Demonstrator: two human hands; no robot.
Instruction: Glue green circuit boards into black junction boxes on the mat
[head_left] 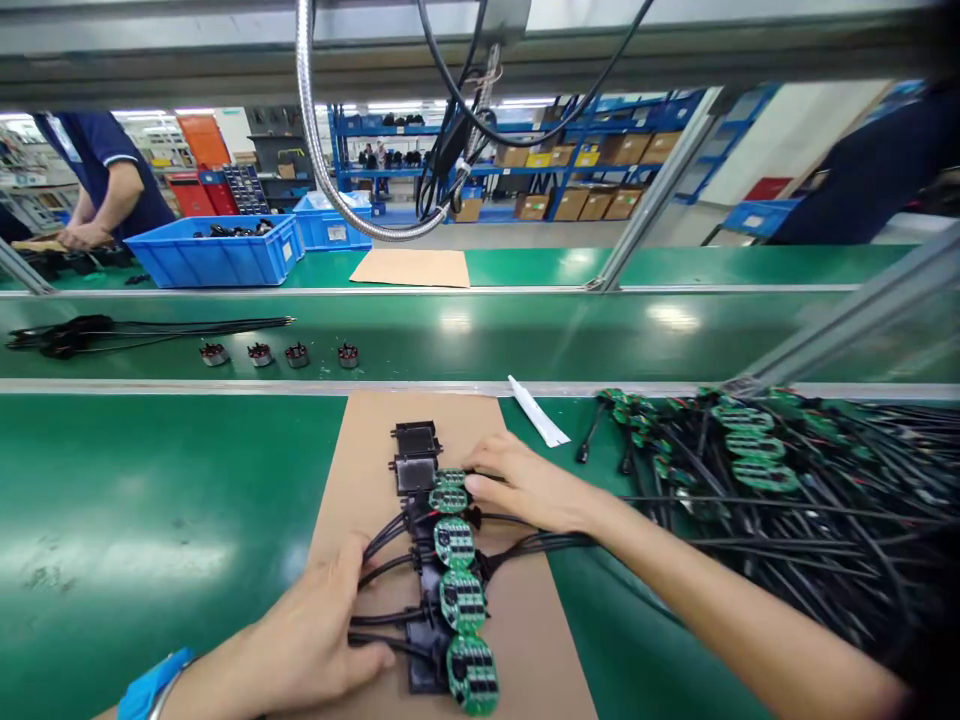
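Observation:
A column of green round circuit boards (459,585) lies over black plastic housings (415,455) on a brown cardboard sheet (360,480). Black cables run out from the boards on both sides. My left hand (319,635) rests on the cables at the left of the column, fingers pressed down on them. My right hand (525,485) reaches in from the right, its fingertips pinching the topmost green board (450,490). The two black housings at the top of the column carry no boards.
A heap of green boards with black cables (757,480) lies at the right. A white strip (536,410) sits by the rail. Several small round parts (277,354) and a cable bundle (82,333) lie on the conveyor. Blue bins (214,255) and a co-worker's arm (105,205) are beyond.

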